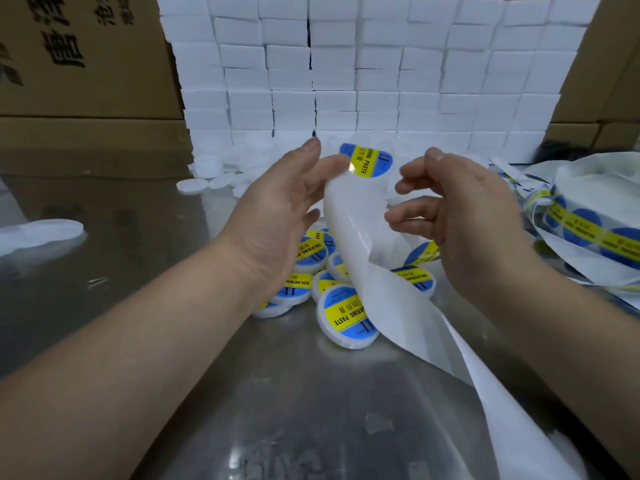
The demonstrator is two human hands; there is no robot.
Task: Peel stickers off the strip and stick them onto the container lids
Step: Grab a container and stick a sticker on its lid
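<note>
My left hand holds up the white backing strip, which bends over its fingers. A blue-and-yellow "soldering paste" sticker sits at the top of the bend, partly lifted off. My right hand hovers just right of the strip with loosely curled fingers, and nothing is visibly held in it. Below both hands lies a pile of labelled white container lids. The used strip trails down toward the lower right edge of the view.
A sticker roll with loose strip lies at the right. Unlabelled white lids are scattered behind my hands, more at the left. White blocks are stacked at the back, between cardboard boxes. The table is shiny metal.
</note>
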